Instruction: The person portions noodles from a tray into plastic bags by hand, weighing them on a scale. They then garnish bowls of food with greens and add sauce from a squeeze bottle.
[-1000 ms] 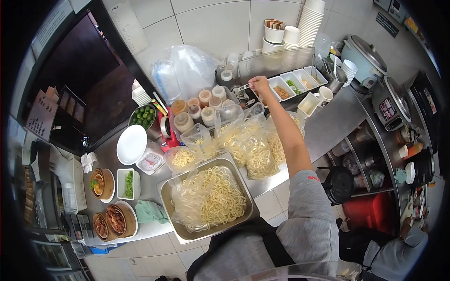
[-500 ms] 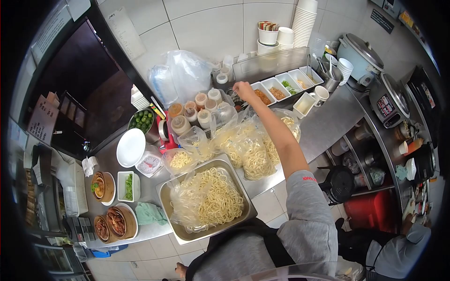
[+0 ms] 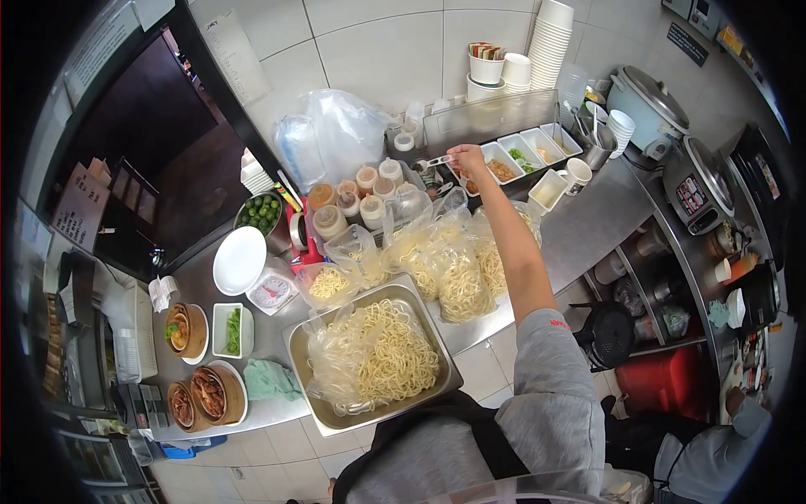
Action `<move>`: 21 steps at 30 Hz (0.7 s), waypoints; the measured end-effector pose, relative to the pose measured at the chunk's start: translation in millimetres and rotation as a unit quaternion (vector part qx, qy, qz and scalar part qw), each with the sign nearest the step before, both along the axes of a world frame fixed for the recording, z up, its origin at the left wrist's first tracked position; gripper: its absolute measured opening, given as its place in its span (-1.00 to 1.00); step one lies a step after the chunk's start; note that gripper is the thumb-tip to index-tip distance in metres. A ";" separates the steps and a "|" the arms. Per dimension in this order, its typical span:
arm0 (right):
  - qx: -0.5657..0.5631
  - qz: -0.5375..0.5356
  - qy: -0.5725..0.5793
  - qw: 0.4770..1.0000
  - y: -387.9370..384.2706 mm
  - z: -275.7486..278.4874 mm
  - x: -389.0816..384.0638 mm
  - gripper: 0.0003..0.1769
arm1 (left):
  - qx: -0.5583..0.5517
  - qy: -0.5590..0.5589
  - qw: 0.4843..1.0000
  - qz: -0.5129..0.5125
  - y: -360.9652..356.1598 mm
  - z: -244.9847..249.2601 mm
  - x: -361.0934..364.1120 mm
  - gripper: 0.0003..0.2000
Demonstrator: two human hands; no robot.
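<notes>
My right hand (image 3: pixel 467 160) pinches a small pale measuring spoon (image 3: pixel 440 160) by its handle, over the left end of the row of topping containers (image 3: pixel 520 157). Below that forearm lie plastic bags of noodles (image 3: pixel 460 273). Nearer my body, a metal tray (image 3: pixel 451 378) holds loose noodles (image 3: pixel 395 357) and a clear bag. Squeeze bottles (image 3: pixel 367 179) with pale and orange contents stand left of the spoon. Of my left hand, only a sliver at most shows at the bottom edge, and its fingers cannot be made out.
At the left are a scale (image 3: pixel 271 290), a white plate (image 3: pixel 238 261), bamboo steamers (image 3: pixel 217 394), a dish of greens (image 3: pixel 232 331) and a green cloth (image 3: pixel 271 380). Cookers (image 3: pixel 647 105) stand back right. A co-worker (image 3: pixel 714 458) is at the lower right.
My right hand has moved slightly right and now shows the small spoon held out to its left. My left hand has dropped almost wholly out of sight at the bottom.
</notes>
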State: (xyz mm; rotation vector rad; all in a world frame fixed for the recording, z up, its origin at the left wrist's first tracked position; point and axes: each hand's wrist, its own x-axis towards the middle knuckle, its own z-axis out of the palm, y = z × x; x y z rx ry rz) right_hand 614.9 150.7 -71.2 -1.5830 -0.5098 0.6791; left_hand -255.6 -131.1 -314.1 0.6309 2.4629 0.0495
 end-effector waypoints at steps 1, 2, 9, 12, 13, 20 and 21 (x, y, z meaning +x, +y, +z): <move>0.007 0.000 0.005 1.000 -3.8 2.8 -1.3 -0.85 | 0.000 0.001 1.000 0.002 -0.7 -0.9 -0.2 -0.50; 0.014 0.000 0.011 1.000 -7.0 6.2 -2.5 -0.85 | -0.002 0.002 1.000 0.000 0.2 -1.6 -1.0 -0.50; 0.038 -0.016 -0.037 0.998 -10.9 -7.0 1.6 -0.84 | 0.000 0.003 1.000 0.014 5.5 -4.9 -3.3 -0.51; 0.047 -0.028 0.029 0.998 -14.3 -8.2 -0.2 -0.84 | -0.002 0.001 1.000 0.020 4.3 -8.0 -4.1 -0.51; 0.054 -0.024 0.074 0.995 -17.1 -8.6 -1.5 -0.83 | -0.002 0.002 1.000 0.018 3.9 -9.5 -4.7 -0.52; 0.035 -0.048 0.192 0.980 -15.9 -33.0 18.0 -0.84 | -0.022 0.014 1.000 -0.001 -19.1 -29.3 -17.9 -0.53; 0.056 -0.022 0.189 0.980 -19.4 -37.0 24.2 -0.85 | -0.030 0.031 0.998 -0.052 -23.9 -36.7 -23.9 -0.53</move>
